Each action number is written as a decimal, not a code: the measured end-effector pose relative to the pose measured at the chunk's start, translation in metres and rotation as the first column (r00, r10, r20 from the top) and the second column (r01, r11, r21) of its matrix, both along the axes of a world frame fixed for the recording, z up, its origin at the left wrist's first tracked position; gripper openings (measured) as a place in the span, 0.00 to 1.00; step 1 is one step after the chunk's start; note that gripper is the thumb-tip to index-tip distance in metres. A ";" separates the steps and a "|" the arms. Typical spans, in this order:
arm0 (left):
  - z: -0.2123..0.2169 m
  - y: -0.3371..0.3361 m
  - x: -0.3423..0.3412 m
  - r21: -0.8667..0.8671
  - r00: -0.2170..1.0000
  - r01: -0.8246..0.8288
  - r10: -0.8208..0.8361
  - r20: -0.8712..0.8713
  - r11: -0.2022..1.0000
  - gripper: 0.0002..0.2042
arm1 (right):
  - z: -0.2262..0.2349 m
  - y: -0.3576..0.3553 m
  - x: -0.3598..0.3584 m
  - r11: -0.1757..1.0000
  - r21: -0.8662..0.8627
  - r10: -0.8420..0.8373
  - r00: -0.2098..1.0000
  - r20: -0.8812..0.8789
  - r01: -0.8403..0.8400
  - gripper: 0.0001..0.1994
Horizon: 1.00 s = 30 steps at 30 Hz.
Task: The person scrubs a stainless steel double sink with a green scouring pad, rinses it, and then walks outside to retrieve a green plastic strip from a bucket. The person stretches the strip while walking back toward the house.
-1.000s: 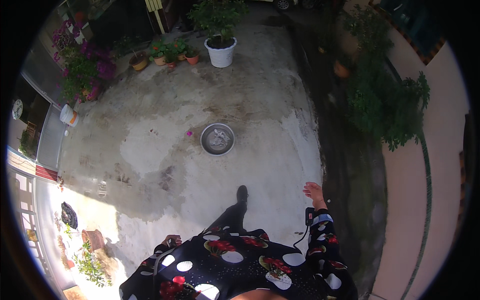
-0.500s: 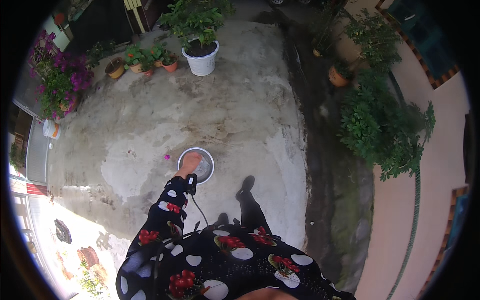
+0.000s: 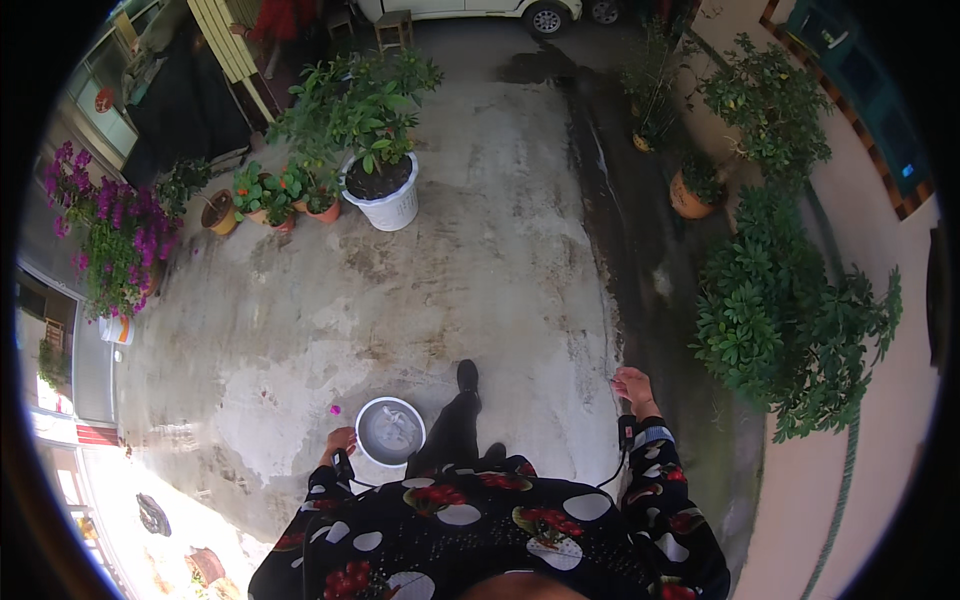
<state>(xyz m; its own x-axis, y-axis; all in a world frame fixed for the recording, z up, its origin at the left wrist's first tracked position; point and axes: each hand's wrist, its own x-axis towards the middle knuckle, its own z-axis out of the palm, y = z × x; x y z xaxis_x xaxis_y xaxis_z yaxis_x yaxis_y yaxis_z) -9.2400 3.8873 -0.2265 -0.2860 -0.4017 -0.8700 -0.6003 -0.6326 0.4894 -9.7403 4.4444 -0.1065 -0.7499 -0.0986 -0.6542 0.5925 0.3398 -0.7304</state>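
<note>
A round basin [image 3: 363, 412] with a white rim and grey inside sits on the concrete by my feet. In it lies a crumpled, pale grey, filmy thing [image 3: 397, 430], whose kind I cannot make out. Just left of the rim hangs my left hand [image 3: 341, 439], its fingers loosely bent and no object showing in them. Out to the right, well apart from the basin, my right hand [image 3: 633, 386] is held with its fingers loosely curled and nothing visible in them. Each wrist carries a small dark device with a cable. One dark shoe [image 3: 467, 376] is ahead of the other.
A magenta petal [image 3: 335, 409] lies left of the basin. Ahead stand a shrub in a white pot [image 3: 385, 208] and several small flowerpots [image 3: 220, 213]. A dark wet strip [image 3: 650, 330] and leafy shrubs [image 3: 770, 310] run along the right wall. A light-coloured vehicle [image 3: 450, 10] is farthest off.
My left hand has come out of the basin to its left side. My right hand has come into view. The view has tilted up, showing more of the yard and the vehicle.
</note>
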 end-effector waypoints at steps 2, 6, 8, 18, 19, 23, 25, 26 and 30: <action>-0.009 -0.001 -0.034 0.096 0.989 -0.142 0.137 0.054 0.985 0.10 | 0.000 -0.022 -0.044 0.999 -0.040 0.020 0.999 -0.048 -0.022 0.10; -0.030 -0.035 -0.158 0.117 0.976 -0.084 0.058 0.212 0.990 0.10 | -0.026 -0.029 -0.080 0.997 0.013 -0.077 0.991 0.105 0.076 0.10; -0.034 -0.060 -0.242 0.019 0.987 0.126 -0.128 0.101 0.992 0.10 | -0.045 -0.018 -0.082 0.988 0.087 -0.148 0.921 0.359 0.126 0.12; 0.066 -0.127 -0.684 -0.440 0.565 0.608 -0.749 -0.346 0.661 0.14 | -0.187 0.020 -0.182 0.988 0.079 -0.151 0.910 0.386 0.130 0.10; 0.080 -0.127 -0.706 -0.380 0.584 0.576 -0.690 -0.428 0.724 0.14 | -0.197 0.015 -0.205 0.991 0.122 -0.093 0.907 0.412 0.046 0.10; 0.139 -0.150 -0.791 -0.267 0.657 0.478 -0.543 -0.523 0.837 0.14 | -0.202 -0.061 -0.381 0.962 -0.014 0.266 0.929 0.258 -0.272 0.10; 0.159 -0.170 -0.820 -0.236 0.699 0.498 -0.548 -0.460 0.834 0.15 | -0.175 -0.122 -0.474 0.900 -0.098 0.434 0.891 0.130 -0.424 0.10; 0.167 -0.183 -0.835 -0.281 0.665 0.496 -0.567 -0.486 0.822 0.15 | -0.157 -0.159 -0.516 0.946 -0.033 0.324 0.934 0.148 -0.323 0.09; 0.197 -0.219 -0.885 -0.314 0.636 0.404 -0.511 -0.578 0.859 0.16 | -0.067 -0.321 -0.672 0.986 -0.059 0.159 0.987 0.029 -0.157 0.08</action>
<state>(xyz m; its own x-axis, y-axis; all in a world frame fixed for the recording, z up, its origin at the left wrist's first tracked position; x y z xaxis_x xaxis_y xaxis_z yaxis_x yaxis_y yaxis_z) -10.1252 3.6687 -0.0299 -0.9160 -0.1700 -0.3635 -0.3158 -0.2534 0.9144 -10.4121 4.1230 -0.1730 -0.6996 -0.2515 -0.6688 0.5593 0.3897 -0.7317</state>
